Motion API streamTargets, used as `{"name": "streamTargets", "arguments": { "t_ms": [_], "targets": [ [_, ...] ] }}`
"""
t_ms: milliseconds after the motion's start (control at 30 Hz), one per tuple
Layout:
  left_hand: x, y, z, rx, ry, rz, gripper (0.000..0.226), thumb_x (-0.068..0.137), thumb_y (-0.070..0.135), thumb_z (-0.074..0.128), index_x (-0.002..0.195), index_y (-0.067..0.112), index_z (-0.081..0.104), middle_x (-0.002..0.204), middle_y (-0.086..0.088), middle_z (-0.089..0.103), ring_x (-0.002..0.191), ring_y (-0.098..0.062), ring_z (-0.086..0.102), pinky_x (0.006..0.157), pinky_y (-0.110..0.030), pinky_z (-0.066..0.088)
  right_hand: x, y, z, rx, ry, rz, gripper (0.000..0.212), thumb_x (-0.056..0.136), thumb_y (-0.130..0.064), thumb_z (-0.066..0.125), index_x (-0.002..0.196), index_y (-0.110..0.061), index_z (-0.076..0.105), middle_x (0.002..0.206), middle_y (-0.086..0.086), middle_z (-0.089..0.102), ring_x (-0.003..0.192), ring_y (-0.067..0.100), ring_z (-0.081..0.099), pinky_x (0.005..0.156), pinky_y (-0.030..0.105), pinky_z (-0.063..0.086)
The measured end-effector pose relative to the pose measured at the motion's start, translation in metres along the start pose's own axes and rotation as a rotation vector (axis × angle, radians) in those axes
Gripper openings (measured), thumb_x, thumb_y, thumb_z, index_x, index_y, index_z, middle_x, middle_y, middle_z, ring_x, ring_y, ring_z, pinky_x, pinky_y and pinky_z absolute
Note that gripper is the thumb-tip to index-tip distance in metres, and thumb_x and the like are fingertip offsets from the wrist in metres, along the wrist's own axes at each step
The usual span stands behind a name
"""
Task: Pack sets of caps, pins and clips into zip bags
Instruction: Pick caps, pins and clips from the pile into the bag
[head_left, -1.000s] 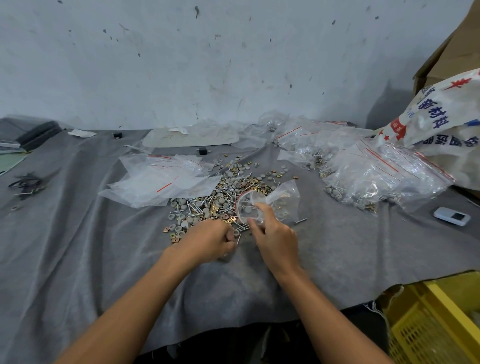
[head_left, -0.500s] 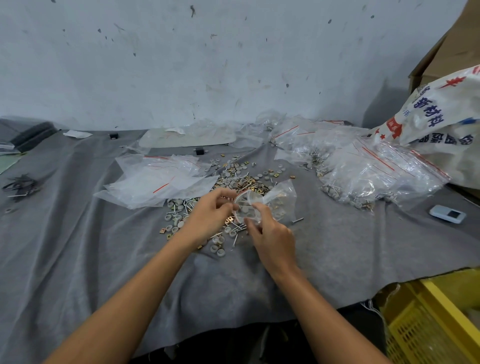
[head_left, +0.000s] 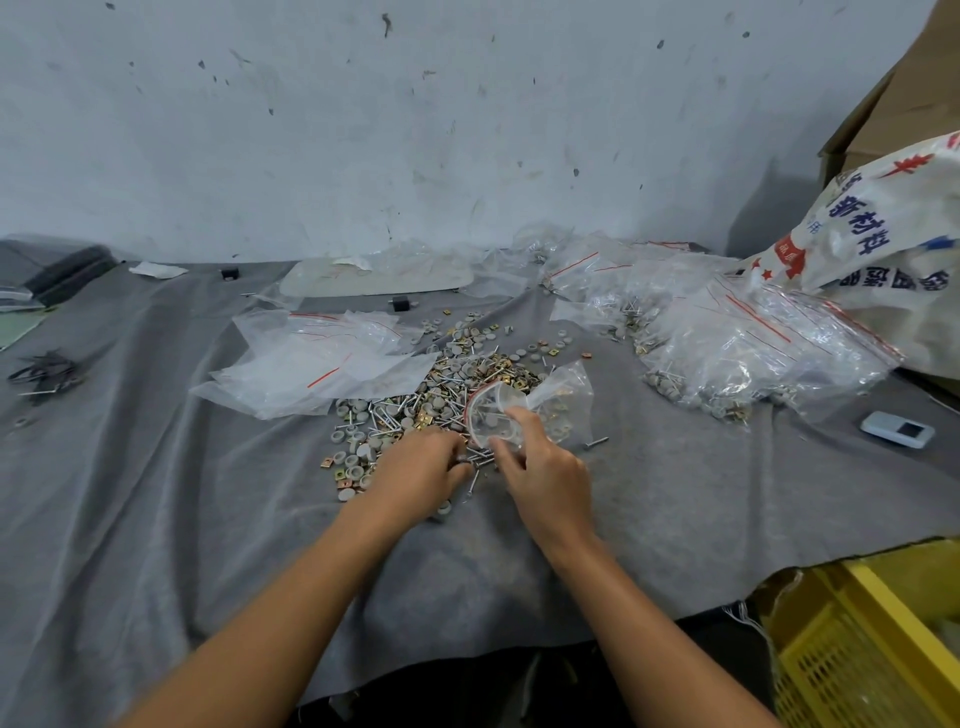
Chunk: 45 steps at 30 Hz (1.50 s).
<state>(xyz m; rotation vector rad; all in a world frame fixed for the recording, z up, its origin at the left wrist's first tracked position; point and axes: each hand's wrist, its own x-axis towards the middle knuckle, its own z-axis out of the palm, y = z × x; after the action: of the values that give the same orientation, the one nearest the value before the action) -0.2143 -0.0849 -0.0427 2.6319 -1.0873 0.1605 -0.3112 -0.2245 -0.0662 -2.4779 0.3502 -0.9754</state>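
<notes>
Loose pile of grey caps, silver pins and brass clips is sitting mid-frame. One small clear zip bag with a red strip is gaping open just right of it, mouth facing left. Empty bags are lying flat upper left, filled bags are heaping up at right.

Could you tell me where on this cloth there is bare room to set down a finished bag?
Bare grey cloth lies left of the left hand, in front of the empty bags. A smaller patch lies right of the right hand, before the white device. It is crowded at the loose parts pile and the filled bags.
</notes>
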Motion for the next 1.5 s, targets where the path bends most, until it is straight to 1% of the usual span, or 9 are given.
{"name": "streamTargets", "arguments": {
  "t_ms": [233,467,600,800,933,1200,1333,1433,1500],
  "targets": [
    [-0.002,-0.006,0.0,0.227,0.048,0.007,0.03,0.101,0.038,0.044,0.109,0.015,0.062,0.111,-0.004,0.064,0.106,-0.025,0.059,0.086,-0.036,0.044,0.0,0.0,-0.001,-0.003,0.011,-0.009,0.04,0.1,-0.041,0.06,0.137,-0.025,0.054,0.08,0.003,0.074,0.075,0.029,0.071,0.06,0.038,0.052],
    [-0.001,-0.011,-0.016,-0.229,0.173,-0.201,0.021,0.093,0.029,0.055,0.076,0.017,0.058,0.073,0.002,0.062,0.07,-0.022,0.058,0.063,-0.038,0.047,0.0,-0.001,-0.001,-0.003,-0.001,-0.012,0.041,0.102,-0.042,0.057,0.138,-0.025,0.053,0.081,0.003,0.074,0.075,0.027,0.071,0.061,0.038,0.054],
    [0.008,0.005,-0.028,-0.291,0.185,-0.131,0.021,0.097,0.042,0.056,0.081,0.027,0.056,0.076,0.01,0.061,0.071,-0.008,0.056,0.059,-0.032,0.042,0.0,-0.001,-0.001,-0.002,-0.004,-0.013,0.041,0.101,-0.042,0.058,0.138,-0.025,0.053,0.085,0.004,0.076,0.078,0.029,0.072,0.062,0.039,0.054],
    [0.019,0.029,-0.028,-0.349,0.09,-0.137,0.024,0.098,0.048,0.059,0.09,0.026,0.062,0.08,0.009,0.065,0.074,-0.01,0.061,0.064,-0.032,0.048,0.0,-0.002,-0.003,-0.015,-0.015,-0.026,0.041,0.101,-0.042,0.058,0.138,-0.027,0.052,0.076,0.0,0.072,0.071,0.024,0.07,0.058,0.034,0.051],
    [0.021,0.03,-0.028,-0.409,0.087,-0.172,0.02,0.098,0.04,0.061,0.096,0.022,0.068,0.087,0.007,0.069,0.082,-0.013,0.065,0.076,-0.037,0.053,0.0,-0.001,-0.002,-0.009,-0.012,-0.023,0.042,0.101,-0.044,0.057,0.139,-0.027,0.051,0.081,0.001,0.075,0.074,0.025,0.072,0.061,0.038,0.056],
    [0.025,0.031,-0.032,-0.543,0.098,-0.178,0.014,0.099,0.029,0.062,0.098,0.022,0.074,0.087,0.015,0.071,0.082,-0.001,0.064,0.071,-0.026,0.045,0.001,-0.001,-0.002,-0.013,-0.013,-0.014,0.042,0.101,-0.044,0.057,0.139,-0.027,0.052,0.081,0.003,0.074,0.075,0.028,0.072,0.062,0.039,0.055],
    [0.023,0.026,-0.033,-0.597,0.078,-0.12,0.018,0.1,0.02,0.06,0.113,0.025,0.07,0.097,0.011,0.072,0.088,-0.004,0.066,0.076,-0.021,0.047,0.0,-0.001,-0.002,0.001,-0.01,-0.017,0.042,0.101,-0.042,0.058,0.139,-0.026,0.052,0.08,0.002,0.074,0.073,0.026,0.072,0.061,0.039,0.056],
    [0.018,0.013,-0.034,-0.508,0.081,-0.153,0.01,0.098,0.023,0.062,0.104,0.024,0.07,0.094,0.007,0.07,0.088,-0.011,0.065,0.076,-0.028,0.051,0.0,-0.001,-0.002,0.003,-0.003,-0.013,0.041,0.101,-0.041,0.059,0.138,-0.026,0.052,0.078,0.002,0.073,0.072,0.027,0.071,0.06,0.039,0.055],
    [0.013,0.001,-0.038,-0.272,-0.07,-0.154,0.005,0.096,0.027,0.063,0.094,0.025,0.067,0.09,0.008,0.068,0.088,-0.014,0.064,0.077,-0.032,0.051,0.0,0.0,-0.001,0.0,-0.001,-0.013,0.041,0.101,-0.041,0.058,0.138,-0.026,0.053,0.079,0.003,0.074,0.073,0.028,0.071,0.06,0.038,0.054]
  ]
}}
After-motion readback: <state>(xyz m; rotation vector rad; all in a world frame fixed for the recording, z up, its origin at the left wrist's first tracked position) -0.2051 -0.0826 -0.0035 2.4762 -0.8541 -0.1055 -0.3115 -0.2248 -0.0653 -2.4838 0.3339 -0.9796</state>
